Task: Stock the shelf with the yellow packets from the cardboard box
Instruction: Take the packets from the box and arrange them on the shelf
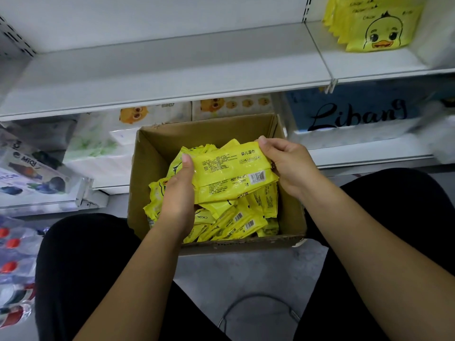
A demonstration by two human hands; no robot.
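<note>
An open cardboard box (152, 153) stands on the floor between my knees, holding several loose yellow packets (236, 217). Over the box I hold a yellow packet (229, 173), back side up with its barcode showing. My left hand (178, 193) grips its left end, thumb on top. My right hand (288, 163) grips its right end, fingers curled round the edge. On the white shelf (172, 77) above, at the far right, several yellow duck-face packets (376, 23) stand upright.
Below the white shelf lie tissue packs (98, 148) and a blue and white "Libang" pack (357, 116). Boxed goods (34, 178) and bottles with red caps (12, 244) are at the left. A thin wire loop (258, 308) lies on the grey floor.
</note>
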